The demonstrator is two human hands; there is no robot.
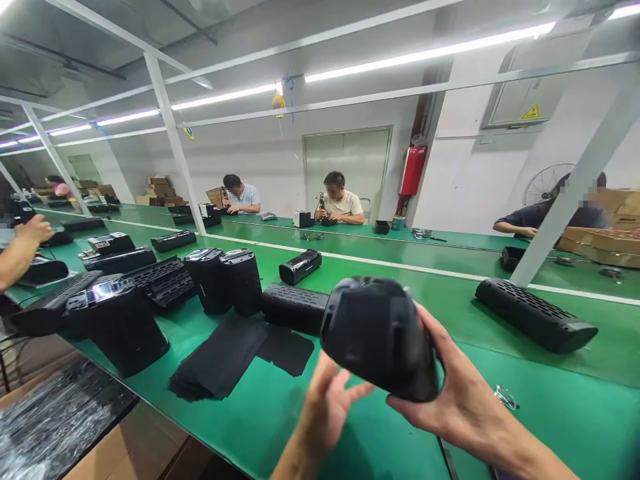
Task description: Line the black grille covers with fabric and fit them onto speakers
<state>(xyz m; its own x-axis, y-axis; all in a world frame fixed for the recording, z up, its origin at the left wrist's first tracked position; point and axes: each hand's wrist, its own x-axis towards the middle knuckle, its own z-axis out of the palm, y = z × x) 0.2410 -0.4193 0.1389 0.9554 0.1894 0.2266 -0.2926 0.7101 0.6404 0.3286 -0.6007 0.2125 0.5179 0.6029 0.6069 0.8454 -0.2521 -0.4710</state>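
My right hand (457, 393) grips a black plastic speaker housing (380, 337) from its right side and holds it above the green conveyor belt (280, 407), end face toward me. My left hand (325, 407) is just below and left of the housing, fingers spread, holding nothing. A stack of black fabric sheets (220, 360) lies on the belt left of my left hand. Behind it lies a black perforated grille (295, 307).
Several black housings (223, 280) and grilles (165, 280) crowd the belt at left; a long perforated grille (535, 315) lies at right. A co-worker's arm (20, 250) reaches in at far left. Other people sit across the belt. A slanted white post (565, 207) stands at right.
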